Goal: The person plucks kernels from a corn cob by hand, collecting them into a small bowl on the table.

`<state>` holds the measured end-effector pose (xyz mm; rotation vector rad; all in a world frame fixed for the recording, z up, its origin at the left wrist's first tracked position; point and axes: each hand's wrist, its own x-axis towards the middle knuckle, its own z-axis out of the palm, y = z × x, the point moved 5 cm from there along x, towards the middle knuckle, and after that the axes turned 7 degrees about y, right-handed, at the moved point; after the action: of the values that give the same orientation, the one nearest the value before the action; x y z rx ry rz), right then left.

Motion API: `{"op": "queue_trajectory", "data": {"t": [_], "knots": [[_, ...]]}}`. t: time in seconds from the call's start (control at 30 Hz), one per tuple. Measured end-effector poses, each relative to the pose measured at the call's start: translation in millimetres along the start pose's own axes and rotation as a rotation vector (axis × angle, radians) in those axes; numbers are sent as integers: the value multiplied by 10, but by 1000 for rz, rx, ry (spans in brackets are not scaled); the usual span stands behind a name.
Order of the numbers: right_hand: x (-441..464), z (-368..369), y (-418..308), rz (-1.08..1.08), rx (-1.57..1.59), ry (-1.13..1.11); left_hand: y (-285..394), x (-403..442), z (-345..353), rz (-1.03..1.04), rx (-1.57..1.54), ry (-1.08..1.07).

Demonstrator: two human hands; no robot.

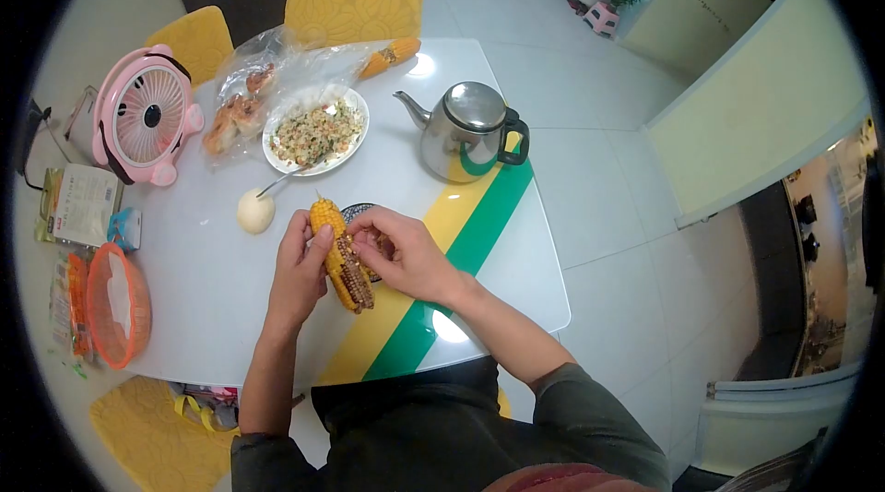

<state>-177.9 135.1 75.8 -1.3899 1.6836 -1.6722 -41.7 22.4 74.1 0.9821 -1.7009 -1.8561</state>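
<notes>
A corn cob (333, 220), yellow at the top and partly stripped with dark patches lower down, is held tilted above the table. My left hand (301, 269) is wrapped round its left side. At its right side, the fingers of my right hand (396, 253) are pinched against the kernels; whether a loose kernel is between them is too small to tell. Behind the cob and right hand, a dark patterned bowl (356, 212) is mostly hidden. Beyond it stands a white plate (360, 143) of fried rice with a spoon, and a pale round bun (255, 212) lies nearby.
A metal kettle (458, 134) stands at the right on the white table (212, 284). Another corn cob (391, 58) and a plastic bag with bread (237, 119) lie at the back. A pink fan (149, 116), packets and an orange basket (141, 309) line the left edge.
</notes>
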Motion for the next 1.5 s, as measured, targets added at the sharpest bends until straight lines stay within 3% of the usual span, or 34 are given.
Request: {"op": "queue_trajectory", "data": {"t": [0.07,0.27,0.67,0.97,1.17,1.37,1.5], "knots": [[10,3,-29,-111,-14,28,-35,20,-9,5,-12,-7],[13,2,-40,-145,-37,27,-45,37,-15,13,8,-4],[-8,-34,82,-11,-63,21,-100,63,-42,50,-34,17],[25,-23,-29,-138,-57,53,-54,35,-48,1,33,32],[7,-27,65,-34,-120,-25,-105,63,-40,51,21,46],[3,-59,76,-8,-112,84,-97,51,-56,6,37,50],[-5,-65,142,141,-43,74,-107,47,-93,-46,28,52]]}}
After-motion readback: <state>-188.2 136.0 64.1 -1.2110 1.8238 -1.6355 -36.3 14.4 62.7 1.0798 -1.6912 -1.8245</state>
